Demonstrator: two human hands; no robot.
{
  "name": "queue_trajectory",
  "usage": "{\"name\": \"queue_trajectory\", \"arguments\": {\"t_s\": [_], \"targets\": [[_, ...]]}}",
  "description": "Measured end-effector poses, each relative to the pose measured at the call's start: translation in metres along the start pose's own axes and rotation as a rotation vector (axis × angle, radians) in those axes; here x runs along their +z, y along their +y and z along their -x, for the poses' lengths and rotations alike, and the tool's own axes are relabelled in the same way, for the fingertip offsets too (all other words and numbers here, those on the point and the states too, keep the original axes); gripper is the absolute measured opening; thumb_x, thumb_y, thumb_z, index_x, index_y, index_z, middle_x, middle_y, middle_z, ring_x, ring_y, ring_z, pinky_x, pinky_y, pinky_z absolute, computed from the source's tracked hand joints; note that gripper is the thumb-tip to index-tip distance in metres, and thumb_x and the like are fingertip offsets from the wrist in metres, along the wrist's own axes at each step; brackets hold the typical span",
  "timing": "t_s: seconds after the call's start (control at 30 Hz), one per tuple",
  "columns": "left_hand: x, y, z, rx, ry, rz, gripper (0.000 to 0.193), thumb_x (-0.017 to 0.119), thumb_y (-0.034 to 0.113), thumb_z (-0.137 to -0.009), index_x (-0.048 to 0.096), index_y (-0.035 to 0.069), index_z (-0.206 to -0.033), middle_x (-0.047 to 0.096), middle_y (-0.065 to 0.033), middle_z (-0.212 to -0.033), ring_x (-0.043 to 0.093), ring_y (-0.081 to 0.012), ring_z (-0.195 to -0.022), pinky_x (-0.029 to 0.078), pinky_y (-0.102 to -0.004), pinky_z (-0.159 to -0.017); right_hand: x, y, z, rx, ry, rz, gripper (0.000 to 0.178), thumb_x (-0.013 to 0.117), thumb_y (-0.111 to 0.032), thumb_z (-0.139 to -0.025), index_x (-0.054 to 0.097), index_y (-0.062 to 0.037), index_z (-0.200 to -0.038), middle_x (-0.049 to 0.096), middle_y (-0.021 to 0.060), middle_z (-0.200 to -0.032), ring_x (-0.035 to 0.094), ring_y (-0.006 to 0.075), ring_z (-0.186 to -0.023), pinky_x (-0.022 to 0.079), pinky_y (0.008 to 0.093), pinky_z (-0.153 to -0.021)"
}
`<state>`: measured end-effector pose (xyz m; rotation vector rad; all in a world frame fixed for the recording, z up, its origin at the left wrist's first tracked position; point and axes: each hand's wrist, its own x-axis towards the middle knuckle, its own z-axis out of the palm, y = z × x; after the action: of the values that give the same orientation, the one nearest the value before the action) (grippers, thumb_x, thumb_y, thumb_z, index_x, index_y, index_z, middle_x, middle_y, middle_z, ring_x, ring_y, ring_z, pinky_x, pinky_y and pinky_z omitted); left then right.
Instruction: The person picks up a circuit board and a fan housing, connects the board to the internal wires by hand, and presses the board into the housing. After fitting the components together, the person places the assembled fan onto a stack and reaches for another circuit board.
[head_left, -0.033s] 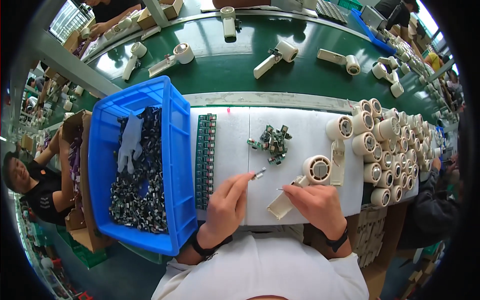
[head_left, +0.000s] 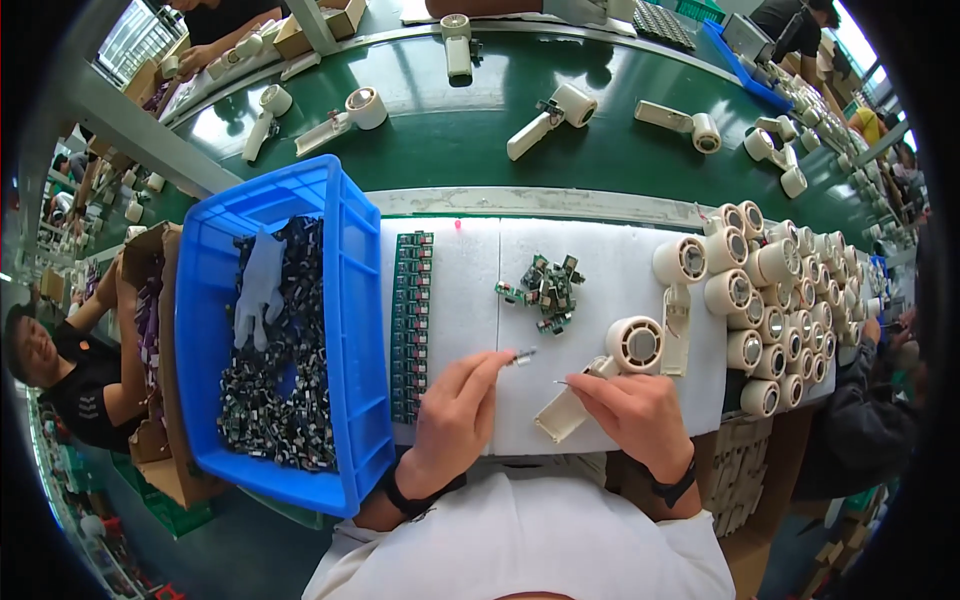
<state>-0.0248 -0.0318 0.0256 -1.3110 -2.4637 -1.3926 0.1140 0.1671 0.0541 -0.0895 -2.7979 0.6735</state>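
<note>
Between the thumb and fingertips of my left hand [head_left: 455, 405] is a small part with a grey tip [head_left: 525, 355]; its exact kind is too small to make out. My right hand [head_left: 635, 412] is closed in a pinch on a thin object with a bright pointed tip [head_left: 560, 381], its body hidden by the fingers. Just beyond and partly under the right hand lies a cream handheld fan [head_left: 634, 345], its handle [head_left: 562, 415] angled toward me. Farther up the white work mat sits a loose heap of small green circuit boards [head_left: 550, 290].
A blue bin [head_left: 345, 330] of small dark parts, with a pale glove [head_left: 260, 290] on top, stands left. Beside it runs a row of circuit boards [head_left: 411, 330]. Stacked fan heads [head_left: 770, 300] crowd the right. Behind, a green conveyor [head_left: 440, 130] carries several fans.
The small part in my left hand has tilted from pointing upward to nearly level, and its fingertips have shifted slightly. My right hand stays almost where it was.
</note>
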Motion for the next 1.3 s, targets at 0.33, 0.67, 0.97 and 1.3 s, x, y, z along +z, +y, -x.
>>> {"name": "queue_trajectory", "arguments": {"t_s": [0.33,0.67,0.97,1.3], "targets": [[0.006,-0.006,-0.006,-0.101,0.008,0.036,0.029,0.064,-0.01,-0.088,0.066,0.002,-0.115,0.069,-0.017,-0.109,0.069,-0.033,-0.095,0.055,-0.0392,-0.08,0.011,-0.008,-0.009,0.267,0.118,-0.201,0.023,0.079,-0.005,-0.084,0.077,-0.0069,-0.107,0.066,0.0079,-0.068,0.06,0.0168,-0.052,0.048,0.0303,-0.052],[0.013,-0.001,-0.018,-0.018,-0.054,0.226,0.036,0.076,-0.009,-0.081,0.073,0.005,-0.114,0.07,-0.0119,-0.107,0.069,-0.0272,-0.095,0.055,-0.0344,-0.082,0.023,0.003,-0.005,0.253,0.168,-0.205,0.022,0.079,-0.004,-0.085,0.077,-0.0074,-0.107,0.062,0.0045,-0.063,0.056,0.0116,-0.052,0.044,0.0275,-0.05],[0.03,0.017,-0.016,-0.104,-0.168,0.55,0.039,0.08,-0.011,-0.077,0.079,0.009,-0.11,0.065,-0.0099,-0.104,0.068,-0.0176,-0.086,0.056,-0.0297,-0.074,0.003,-0.006,-0.002,0.67,0.045,-0.638,0.018,0.076,0.0,-0.087,0.077,-0.004,-0.105,0.067,-0.001,-0.07,0.053,0.0025,-0.057,0.039,0.0205,-0.05],[0.035,0.009,-0.019,-0.014,-0.404,0.682,0.04,0.076,-0.014,-0.078,0.078,0.007,-0.111,0.068,-0.0133,-0.106,0.069,-0.0184,-0.086,0.058,-0.0294,-0.076,0.026,-0.002,-0.004,0.508,0.295,-0.348,0.02,0.076,0.0,-0.087,0.077,-0.0034,-0.106,0.072,0.003,-0.077,0.057,0.0043,-0.058,0.042,0.0209,-0.053]]}}
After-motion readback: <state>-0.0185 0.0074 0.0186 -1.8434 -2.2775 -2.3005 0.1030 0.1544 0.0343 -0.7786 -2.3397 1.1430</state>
